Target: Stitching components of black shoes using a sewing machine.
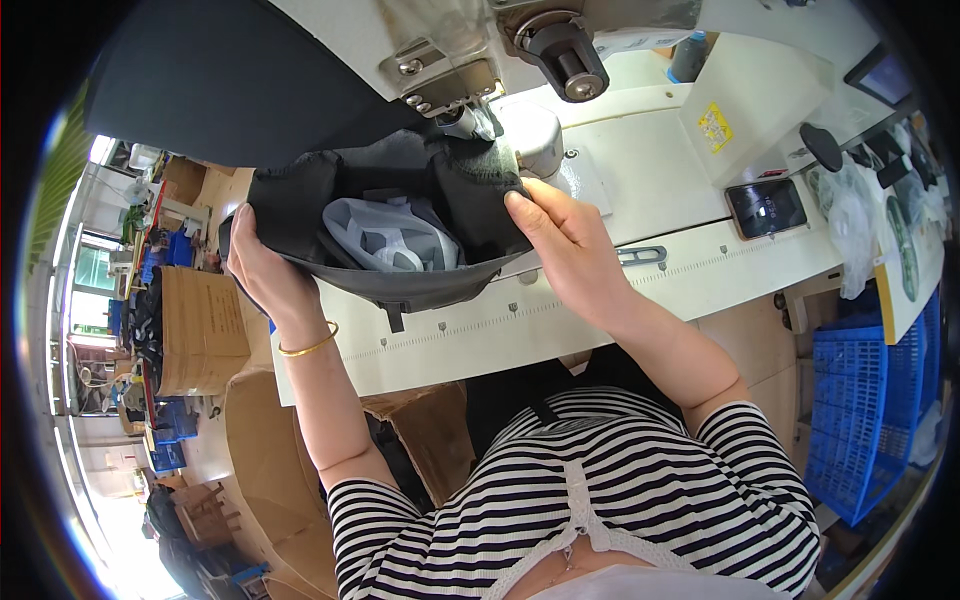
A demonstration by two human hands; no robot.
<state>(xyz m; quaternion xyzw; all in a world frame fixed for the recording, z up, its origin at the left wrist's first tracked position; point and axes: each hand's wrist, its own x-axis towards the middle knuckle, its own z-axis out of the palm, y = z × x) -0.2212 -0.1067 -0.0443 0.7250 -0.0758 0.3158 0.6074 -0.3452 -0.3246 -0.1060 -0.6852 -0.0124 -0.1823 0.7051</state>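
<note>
A black fabric bag (430,285) is held mouth up over the front of the white sewing table (440,355). Inside it lies a crumpled grey-and-white mesh piece (390,235). My left hand (268,265) grips the bag's left side, its fingers hidden behind the cloth. At the right rim, my right hand (568,240) pinches the edge between thumb and fingers. The bag's far right edge is close to the sewing machine's needle area (470,122); whether it touches there I cannot tell.
Above the bag is the sewing machine's head (560,50). A phone (765,207) lies on the table at the right, near a clear plastic bag (852,235). Blue crates (850,420) stand at the lower right. Cardboard boxes (205,330) are on the left.
</note>
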